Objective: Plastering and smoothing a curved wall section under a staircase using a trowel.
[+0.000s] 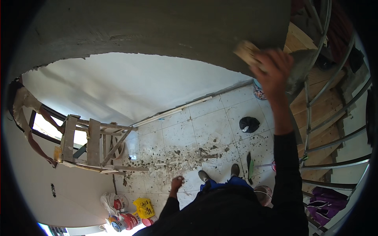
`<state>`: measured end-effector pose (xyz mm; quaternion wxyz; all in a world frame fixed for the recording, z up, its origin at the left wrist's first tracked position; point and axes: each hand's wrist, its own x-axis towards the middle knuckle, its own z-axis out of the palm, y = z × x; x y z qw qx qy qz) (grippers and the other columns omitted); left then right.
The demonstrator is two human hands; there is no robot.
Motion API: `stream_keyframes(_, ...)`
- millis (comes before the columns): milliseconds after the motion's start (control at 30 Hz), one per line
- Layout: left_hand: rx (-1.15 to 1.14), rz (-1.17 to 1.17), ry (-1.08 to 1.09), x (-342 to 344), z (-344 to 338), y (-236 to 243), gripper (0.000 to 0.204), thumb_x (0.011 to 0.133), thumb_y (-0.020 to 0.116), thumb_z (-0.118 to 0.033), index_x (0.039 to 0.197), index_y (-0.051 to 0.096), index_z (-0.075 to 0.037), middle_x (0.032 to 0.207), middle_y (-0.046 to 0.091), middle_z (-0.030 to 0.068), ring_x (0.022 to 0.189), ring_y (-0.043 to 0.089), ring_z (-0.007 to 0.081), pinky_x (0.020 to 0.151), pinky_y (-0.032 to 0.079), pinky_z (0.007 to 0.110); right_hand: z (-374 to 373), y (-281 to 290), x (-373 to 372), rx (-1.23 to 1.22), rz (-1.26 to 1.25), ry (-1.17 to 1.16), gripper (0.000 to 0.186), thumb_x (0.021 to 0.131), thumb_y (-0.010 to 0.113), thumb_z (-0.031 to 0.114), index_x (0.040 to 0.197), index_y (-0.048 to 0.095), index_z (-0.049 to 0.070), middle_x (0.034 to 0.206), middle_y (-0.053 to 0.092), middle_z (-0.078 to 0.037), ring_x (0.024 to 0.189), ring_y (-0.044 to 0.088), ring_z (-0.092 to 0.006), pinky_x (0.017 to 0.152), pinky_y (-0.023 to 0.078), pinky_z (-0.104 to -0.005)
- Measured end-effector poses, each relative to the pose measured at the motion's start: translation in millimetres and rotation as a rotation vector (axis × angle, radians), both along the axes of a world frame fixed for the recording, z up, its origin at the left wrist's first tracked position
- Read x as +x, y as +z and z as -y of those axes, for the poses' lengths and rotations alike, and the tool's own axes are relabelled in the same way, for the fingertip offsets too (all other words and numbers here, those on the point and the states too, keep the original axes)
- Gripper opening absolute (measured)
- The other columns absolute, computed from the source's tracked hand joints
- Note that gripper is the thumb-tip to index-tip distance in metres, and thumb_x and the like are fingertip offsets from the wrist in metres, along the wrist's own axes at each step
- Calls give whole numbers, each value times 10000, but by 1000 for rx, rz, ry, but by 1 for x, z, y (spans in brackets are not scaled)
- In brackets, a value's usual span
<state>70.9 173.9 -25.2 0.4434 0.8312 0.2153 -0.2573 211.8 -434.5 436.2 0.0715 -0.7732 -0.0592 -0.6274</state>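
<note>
My right hand (273,70) reaches up and is closed around a tan, wooden-looking block (247,53), slightly blurred. The block lies against the wet grey plaster (165,31) on the upper wall, close to its right-hand end. My left hand (177,183) hangs low over the floor beside my body, fingers curled, with nothing visible in it. Below the plaster's ragged lower edge runs a smooth white wall (118,84).
Another person (25,102) grips a wooden scaffold (94,141) at left. Mortar lumps dot the tiled floor (208,122), with a black bag (249,124) and a broom (250,167). Buckets (128,221) and a yellow bag (144,207) stand lower left. Wooden stairs (323,98) with metal railing rise right.
</note>
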Motion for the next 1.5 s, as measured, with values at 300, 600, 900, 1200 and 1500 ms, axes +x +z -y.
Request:
stream_keyframes(300, 11, -177, 77, -12, -6, 16, 345, 909, 621, -219, 1231, 646, -97, 1003, 716, 59, 800, 712, 223, 647, 525, 347, 2, -74, -38, 350, 35, -126, 273, 702, 785, 94, 957, 688, 113, 990, 636, -46, 952, 580, -238, 841, 417, -429)
stream_keyframes(600, 18, -60, -99, 42, 18, 18, 378, 937, 611, -289, 1252, 630, -82, 1022, 706, 60, 829, 705, 198, 648, 519, 325, -59, 32, 16, 255, 146, 76, 258, 691, 803, 92, 913, 672, 117, 850, 611, -40, 847, 592, -213, 839, 392, -387)
stream_keyframes(900, 30, -225, 199, -47, -42, 22, 268, 887, 649, -227, 1111, 692, -85, 936, 721, 69, 749, 719, 214, 585, 532, 353, 39, -119, -46, 640, 60, -107, 233, 736, 765, 78, 952, 678, 65, 880, 628, -61, 793, 598, -232, 707, 463, -391)
stream_keyframes(1200, 5, -100, 18, 26, 1, 26, 346, 915, 636, -252, 1215, 649, -80, 998, 718, 83, 796, 718, 209, 599, 521, 327, -44, 31, 17, 214, 123, 103, 371, 630, 857, 137, 951, 672, 164, 910, 605, 11, 890, 584, -180, 881, 361, -401)
stream_keyframes(1500, 50, -231, 151, -22, -37, 33, 313, 904, 624, -231, 1181, 664, -91, 1009, 709, 69, 818, 709, 238, 669, 536, 370, 38, -112, -39, 728, 52, -66, 222, 769, 728, 67, 989, 700, 72, 926, 649, -64, 850, 616, -202, 712, 477, -369)
